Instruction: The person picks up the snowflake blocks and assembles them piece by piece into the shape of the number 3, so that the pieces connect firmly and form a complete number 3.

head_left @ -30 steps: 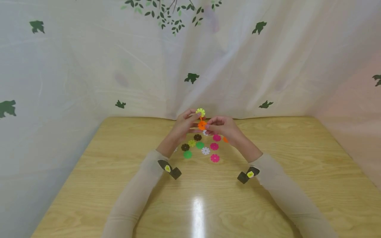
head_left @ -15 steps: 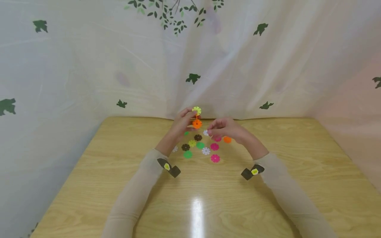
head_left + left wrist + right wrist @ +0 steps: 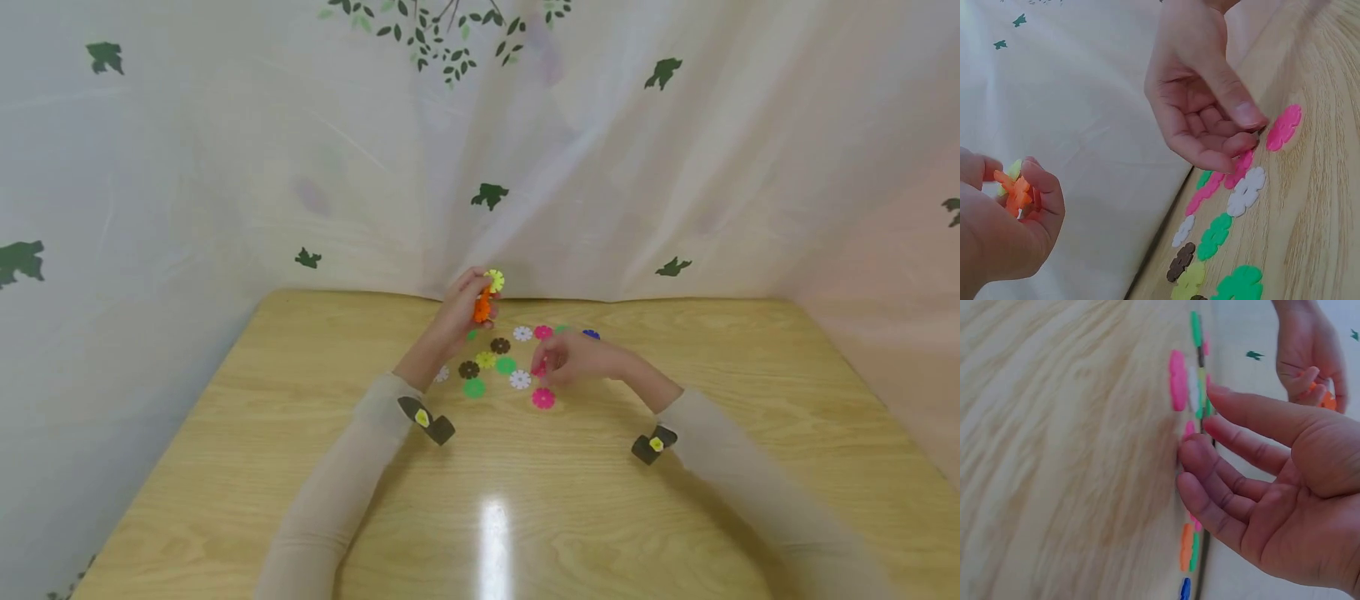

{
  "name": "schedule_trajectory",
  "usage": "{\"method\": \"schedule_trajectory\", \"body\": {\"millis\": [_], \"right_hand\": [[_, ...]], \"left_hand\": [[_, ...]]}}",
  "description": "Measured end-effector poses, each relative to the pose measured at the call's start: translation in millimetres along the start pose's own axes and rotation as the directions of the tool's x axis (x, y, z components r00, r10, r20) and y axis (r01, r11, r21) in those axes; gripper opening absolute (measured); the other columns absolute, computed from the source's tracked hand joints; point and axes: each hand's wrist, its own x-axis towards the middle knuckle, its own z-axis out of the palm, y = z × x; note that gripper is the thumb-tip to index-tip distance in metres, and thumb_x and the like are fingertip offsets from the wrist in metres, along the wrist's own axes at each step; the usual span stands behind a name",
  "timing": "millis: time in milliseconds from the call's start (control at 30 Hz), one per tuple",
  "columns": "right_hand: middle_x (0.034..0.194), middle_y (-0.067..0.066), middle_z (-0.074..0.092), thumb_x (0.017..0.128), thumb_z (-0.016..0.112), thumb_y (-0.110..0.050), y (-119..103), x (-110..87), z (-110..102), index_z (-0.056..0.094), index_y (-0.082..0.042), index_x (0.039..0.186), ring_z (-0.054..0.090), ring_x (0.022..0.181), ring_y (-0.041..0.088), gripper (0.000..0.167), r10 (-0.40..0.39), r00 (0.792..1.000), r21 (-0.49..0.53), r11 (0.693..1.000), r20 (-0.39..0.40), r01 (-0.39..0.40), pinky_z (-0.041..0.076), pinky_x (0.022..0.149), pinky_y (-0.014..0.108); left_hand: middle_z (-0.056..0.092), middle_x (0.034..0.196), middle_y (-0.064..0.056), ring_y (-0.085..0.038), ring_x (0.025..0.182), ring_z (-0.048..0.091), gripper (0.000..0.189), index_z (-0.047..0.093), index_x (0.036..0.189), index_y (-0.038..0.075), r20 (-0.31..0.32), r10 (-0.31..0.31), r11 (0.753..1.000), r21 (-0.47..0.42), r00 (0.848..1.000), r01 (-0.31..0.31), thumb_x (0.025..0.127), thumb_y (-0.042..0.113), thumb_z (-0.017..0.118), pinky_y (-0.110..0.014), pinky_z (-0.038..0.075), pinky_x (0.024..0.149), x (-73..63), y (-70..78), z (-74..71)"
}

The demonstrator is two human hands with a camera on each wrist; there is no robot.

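Observation:
My left hand (image 3: 453,318) grips a small joined piece above the far part of the table. It is made of slotted flower-shaped plastic discs: a yellow disc (image 3: 495,278) on top and orange discs (image 3: 482,311) below. In the left wrist view the orange part (image 3: 1019,195) shows between thumb and fingers. My right hand (image 3: 587,357) hovers low over the loose discs, its fingers loosely bent with nothing between them. Its fingertips overlap a pink disc (image 3: 537,367). Nearer to me lies another pink disc (image 3: 543,398), with a white disc (image 3: 520,379) to its left.
More loose discs lie on the wooden table (image 3: 480,467), among them a brown disc (image 3: 500,345), a green disc (image 3: 474,388), a yellow-green disc (image 3: 486,360) and a blue disc (image 3: 591,334). A pale printed curtain (image 3: 360,192) hangs behind the table's far edge.
The right hand has left the joined piece and moved right and toward me, down over the pink discs. The left hand has turned the piece and drawn it slightly left.

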Motion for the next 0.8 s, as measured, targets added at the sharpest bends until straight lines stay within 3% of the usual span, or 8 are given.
{"method": "schedule_trajectory", "body": {"millis": [133, 233, 433, 800], "right_hand": [[0.083, 0.005, 0.063, 0.088, 0.078, -0.01, 2.9, 1.5, 3.1, 0.07, -0.003, 0.109, 0.055, 0.074, 0.014, 0.024, -0.012, 0.999, -0.062, 0.998, 0.035, 0.015, 0.049, 0.066, 0.024], [0.083, 0.004, 0.062, 0.086, 0.08, -0.009, 5.0, 3.1, 4.6, 0.07, -0.004, 0.108, 0.055, 0.073, 0.013, 0.025, -0.029, 0.999, -0.082, 0.996, 0.036, 0.031, 0.048, 0.065, 0.023], [0.082, 0.003, 0.061, 0.086, 0.081, -0.009, 5.1, 4.4, 6.2, 0.071, -0.004, 0.106, 0.054, 0.072, 0.011, 0.023, -0.057, 0.998, -0.121, 0.991, 0.027, 0.059, 0.047, 0.065, 0.022], [0.072, 0.001, 0.059, 0.086, 0.081, -0.011, -0.5, 7.9, 14.8, 0.072, -0.003, 0.1, 0.05, 0.065, 0.01, 0.019, -0.081, 0.997, -0.102, 0.991, 0.019, 0.082, 0.045, 0.061, 0.021]], "left_hand": [[0.053, 0.095, -0.005, -0.009, 0.06, 0.047, 0.031, 0.051, 0.133, 0.009, 0.014, 0.025, 0.999, 0.048, 1.0, -0.026, 0.106, 0.023, 0.053, -0.018, 0.043, 0.052, -1.0, 0.6, -0.3], [0.053, 0.095, -0.006, -0.009, 0.06, 0.047, 0.042, 0.046, 0.144, 0.008, 0.02, 0.051, 0.996, 0.077, 0.998, -0.053, 0.104, 0.018, 0.056, -0.02, 0.042, 0.053, -0.8, 0.6, -0.8], [0.054, 0.092, -0.007, -0.01, 0.058, 0.047, 0.041, 0.046, 0.143, 0.005, 0.021, 0.08, 0.99, 0.112, 0.997, -0.082, 0.105, 0.016, 0.056, -0.019, 0.04, 0.052, 0.5, 0.2, -1.5], [0.057, 0.087, -0.005, -0.009, 0.056, 0.046, 0.037, 0.051, 0.139, 0.004, 0.038, 0.148, 0.978, 0.146, 0.988, -0.152, 0.103, 0.011, 0.057, -0.019, 0.037, 0.05, -0.1, -3.1, -2.3]]}}
